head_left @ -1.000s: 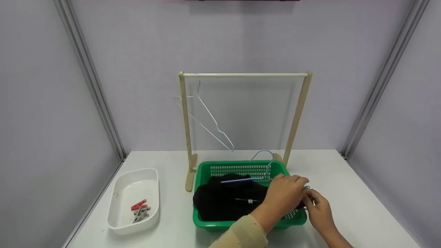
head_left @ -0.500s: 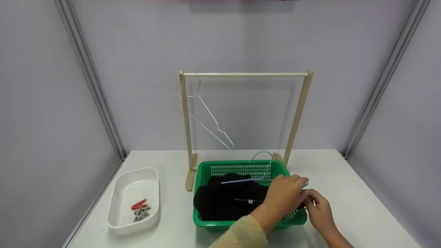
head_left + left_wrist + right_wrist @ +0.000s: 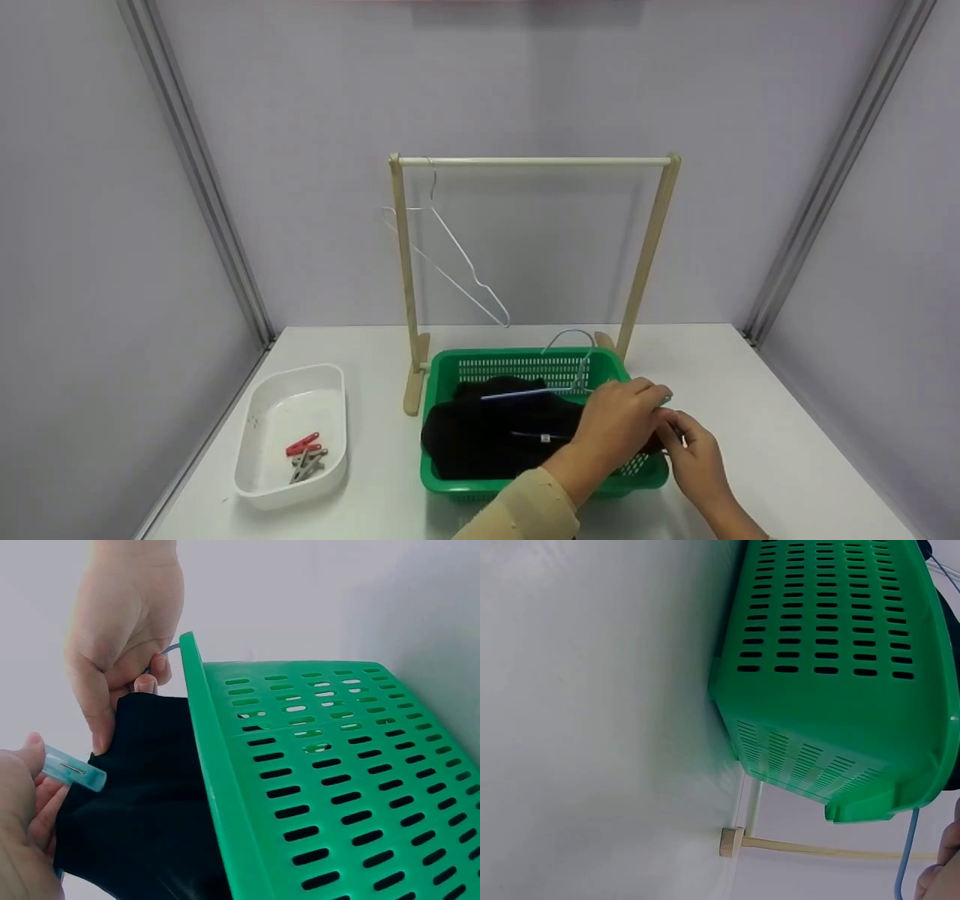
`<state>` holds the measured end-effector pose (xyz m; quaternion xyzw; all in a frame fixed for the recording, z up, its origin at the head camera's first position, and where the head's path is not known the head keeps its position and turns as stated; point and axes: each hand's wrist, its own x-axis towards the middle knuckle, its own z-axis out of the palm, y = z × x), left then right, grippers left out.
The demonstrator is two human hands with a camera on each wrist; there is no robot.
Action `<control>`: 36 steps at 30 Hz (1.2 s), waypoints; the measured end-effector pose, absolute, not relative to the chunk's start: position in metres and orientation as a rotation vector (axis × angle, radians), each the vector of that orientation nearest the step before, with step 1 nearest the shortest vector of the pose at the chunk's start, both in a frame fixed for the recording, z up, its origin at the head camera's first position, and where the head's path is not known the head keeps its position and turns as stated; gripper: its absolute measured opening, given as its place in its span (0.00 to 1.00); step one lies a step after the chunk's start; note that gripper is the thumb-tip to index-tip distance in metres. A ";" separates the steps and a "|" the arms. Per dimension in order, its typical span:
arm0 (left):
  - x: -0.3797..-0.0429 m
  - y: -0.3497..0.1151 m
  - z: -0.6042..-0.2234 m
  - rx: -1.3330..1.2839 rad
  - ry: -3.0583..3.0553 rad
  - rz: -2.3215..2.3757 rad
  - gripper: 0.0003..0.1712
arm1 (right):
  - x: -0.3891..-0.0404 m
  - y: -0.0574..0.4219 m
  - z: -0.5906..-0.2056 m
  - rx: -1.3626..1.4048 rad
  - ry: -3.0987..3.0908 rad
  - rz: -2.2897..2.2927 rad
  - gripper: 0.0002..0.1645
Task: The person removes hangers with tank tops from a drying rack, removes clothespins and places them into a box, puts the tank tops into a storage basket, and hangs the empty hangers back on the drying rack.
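My left hand [image 3: 619, 420] reaches over the right end of the green basket [image 3: 465, 487]. It pinches a light blue clothespin [image 3: 73, 769], which lies over the edge of a black garment [image 3: 146, 795] in the left wrist view. Opposite it, my right hand [image 3: 696, 465] grips the garment's corner with thumb and curled fingers, just outside the basket rim. A blue hanger [image 3: 525, 393] lies in the garment, its hook [image 3: 570, 331] standing above the basket's back rim. Part of the blue hanger wire [image 3: 907, 851] shows past the rim in the right wrist view.
A wooden rack [image 3: 536, 162] stands behind the basket, with a white hanger [image 3: 457, 244] on the left of its bar. To the left, a white tray [image 3: 251, 442] holds red clothespins [image 3: 302, 444] and grey ones [image 3: 306, 469]. Panelled walls enclose the table [image 3: 382, 465].
My hands stay at the basket's right end, the left fingers shifting slightly about the clothespin. The hanger hook has dipped a little. Rack and tray stand as before.
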<state>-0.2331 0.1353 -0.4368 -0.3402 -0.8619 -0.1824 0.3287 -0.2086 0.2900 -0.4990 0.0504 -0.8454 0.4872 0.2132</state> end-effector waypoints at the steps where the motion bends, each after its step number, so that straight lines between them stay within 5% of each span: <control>1: -0.233 0.135 -0.437 -0.893 -2.251 -0.504 0.09 | -0.209 0.290 -0.499 0.147 -2.346 1.346 0.09; 14: -0.233 0.129 -0.436 -0.973 -2.116 -0.890 0.09 | -0.210 0.289 -0.502 0.187 -2.318 1.335 0.07; 36: -0.229 0.118 -0.437 -0.946 -2.129 -0.896 0.17 | -0.210 0.288 -0.499 0.179 -2.319 1.359 0.07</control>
